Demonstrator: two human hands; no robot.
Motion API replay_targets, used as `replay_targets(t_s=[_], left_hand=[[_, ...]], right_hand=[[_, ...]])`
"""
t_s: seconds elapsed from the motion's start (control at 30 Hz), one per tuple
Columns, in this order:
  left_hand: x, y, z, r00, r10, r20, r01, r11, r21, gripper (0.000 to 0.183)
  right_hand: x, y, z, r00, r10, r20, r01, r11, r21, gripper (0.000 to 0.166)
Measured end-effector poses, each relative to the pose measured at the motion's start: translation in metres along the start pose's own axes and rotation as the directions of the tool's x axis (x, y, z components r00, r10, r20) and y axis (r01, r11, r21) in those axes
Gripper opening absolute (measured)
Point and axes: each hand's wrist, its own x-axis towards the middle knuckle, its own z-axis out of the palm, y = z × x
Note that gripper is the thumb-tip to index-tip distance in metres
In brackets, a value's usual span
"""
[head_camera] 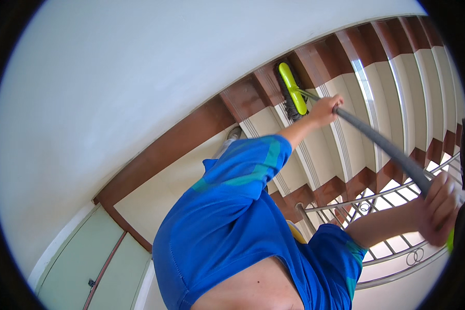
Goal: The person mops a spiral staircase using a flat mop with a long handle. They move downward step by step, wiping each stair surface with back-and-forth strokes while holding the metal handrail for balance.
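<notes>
A broom with a lime-green head and dark bristles stands on a stair step beside the wall, at the upper middle. My left hand grips its pole a short way above the head. At the right edge my right hand is closed around the pole's upper end, where a bit of lime green shows below the hand. The pole slants between both hands, over the stairs. Part of the right hand's fingers lies in the dark rim of the view.
Beige steps with brown borders run along a pale wall. A metal railing bounds their other side. One shoe shows on the landing by the first step. A pale green double door is at the lower left.
</notes>
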Motion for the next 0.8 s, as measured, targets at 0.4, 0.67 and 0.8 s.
replay_targets(t_s=[0.4, 0.67, 0.8], left_hand=[[-0.060, 0.034, -0.005, 0.966, 0.173, -0.190, -0.150, 0.980, 0.130, 0.012], [-0.118, 0.071, -0.018, 0.966, 0.223, -0.130, -0.209, 0.971, 0.115, 0.028], [-0.119, 0.090, -0.005, 0.983, 0.104, 0.151, -0.093, 0.992, -0.081, 0.049]], right_hand=[[-0.036, -0.022, -0.024, 0.832, -0.307, 0.462, -0.072, 0.766, 0.638, 0.026], [-0.075, -0.095, -0.012, 0.984, -0.178, 0.020, 0.132, 0.797, 0.589, 0.029], [-0.084, -0.154, -0.008, 0.839, -0.004, -0.544, 0.128, 0.973, 0.191, 0.040]])
